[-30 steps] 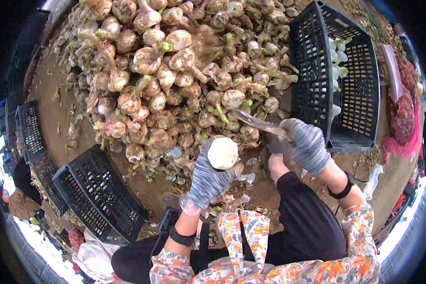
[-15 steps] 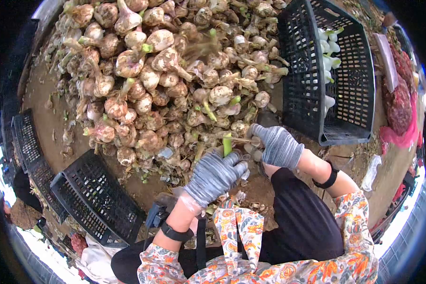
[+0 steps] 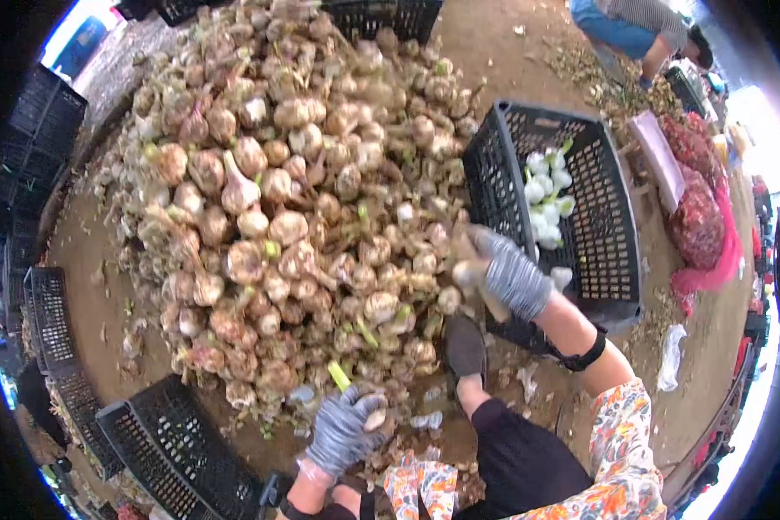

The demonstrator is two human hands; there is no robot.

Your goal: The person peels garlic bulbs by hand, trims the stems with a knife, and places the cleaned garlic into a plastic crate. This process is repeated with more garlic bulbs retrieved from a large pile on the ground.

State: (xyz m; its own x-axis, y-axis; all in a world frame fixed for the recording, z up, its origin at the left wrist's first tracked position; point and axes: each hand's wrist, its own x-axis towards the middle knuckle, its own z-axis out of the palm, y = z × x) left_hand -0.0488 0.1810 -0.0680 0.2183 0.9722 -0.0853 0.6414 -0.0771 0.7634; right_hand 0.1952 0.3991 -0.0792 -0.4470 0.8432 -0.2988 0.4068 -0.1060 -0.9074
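This is an open-air farm yard where garlic is sorted and cleaned, not an indoor room. A broad heap of unpeeled garlic bulbs (image 3: 295,225), stalks and roots still on, lies straight on the bare dirt ground (image 3: 82,260) in daylight. Black plastic crates (image 3: 173,451) stand around the heap, more are stacked at the far edge (image 3: 43,113), and one black crate (image 3: 620,234) holds trimmed white bulbs (image 3: 546,186). Filled red mesh sacks (image 3: 698,221) lie beyond it, loose husks (image 3: 524,377) litter the soil, and another person (image 3: 637,26) bends over further off.
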